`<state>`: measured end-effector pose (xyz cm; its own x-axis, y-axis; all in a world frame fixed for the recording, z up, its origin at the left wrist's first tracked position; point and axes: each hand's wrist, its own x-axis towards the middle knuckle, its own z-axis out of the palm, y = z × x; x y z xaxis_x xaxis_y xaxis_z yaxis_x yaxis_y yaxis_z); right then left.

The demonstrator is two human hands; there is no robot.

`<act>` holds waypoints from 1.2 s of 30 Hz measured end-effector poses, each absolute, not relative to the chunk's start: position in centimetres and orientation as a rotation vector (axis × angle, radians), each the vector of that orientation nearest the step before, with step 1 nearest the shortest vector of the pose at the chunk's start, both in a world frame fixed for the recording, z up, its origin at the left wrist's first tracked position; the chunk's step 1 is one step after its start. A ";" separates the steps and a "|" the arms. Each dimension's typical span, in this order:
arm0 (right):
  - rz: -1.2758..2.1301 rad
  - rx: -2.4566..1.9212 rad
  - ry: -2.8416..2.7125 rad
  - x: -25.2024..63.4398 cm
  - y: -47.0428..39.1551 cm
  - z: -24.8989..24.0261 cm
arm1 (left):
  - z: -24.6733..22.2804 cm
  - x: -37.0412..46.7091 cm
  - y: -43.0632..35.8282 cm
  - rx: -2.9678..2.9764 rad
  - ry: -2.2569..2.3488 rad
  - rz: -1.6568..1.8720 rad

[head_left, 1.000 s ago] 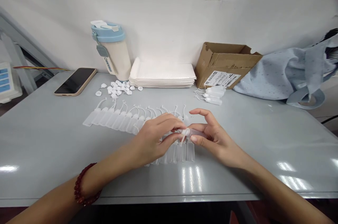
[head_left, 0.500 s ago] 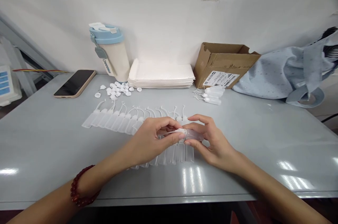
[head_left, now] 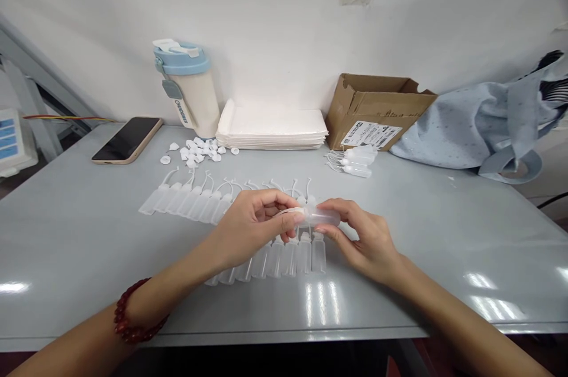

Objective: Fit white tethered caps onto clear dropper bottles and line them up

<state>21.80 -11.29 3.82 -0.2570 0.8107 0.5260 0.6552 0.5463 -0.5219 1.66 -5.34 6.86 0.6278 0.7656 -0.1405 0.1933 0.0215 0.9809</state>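
Between my hands lies a small translucent plastic bottle, held sideways with its white neck end to the left. My left hand pinches the neck end, where a thin pale cord trails back under the fingers. With thumb and fingertips, my right hand grips the bottle's body. Below them, a front row of similar bottles lies on the grey table, partly hidden by my left hand. Behind is another row of corded bottles, its right part covered by my hands.
Loose white caps are piled near a cream tumbler. A phone lies left. White padded envelopes are stacked by the wall. Several corded bottles lie before a cardboard box, with a blue cloth bag to the right.
The held bottle has risen slightly and turned level. My right fingers have closed in around its body, and more of the front row shows beneath my hands.
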 end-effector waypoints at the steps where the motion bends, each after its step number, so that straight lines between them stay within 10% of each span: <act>1: 0.326 -1.201 -1.974 21.8 -11.4 3.9 | 6.8 1.7 -5.4 1.544 0.825 0.544; 12: 1.465 -1.242 -1.363 21.0 -10.8 5.4 | 6.0 1.7 -6.0 1.850 0.756 0.726; 21: 0.649 -1.279 -1.753 21.3 -11.4 4.3 | 6.6 1.6 -5.6 1.631 0.846 0.593; 36: 0.227 -1.165 -1.938 21.3 -11.3 4.0 | 6.4 1.4 -5.3 1.542 0.811 0.496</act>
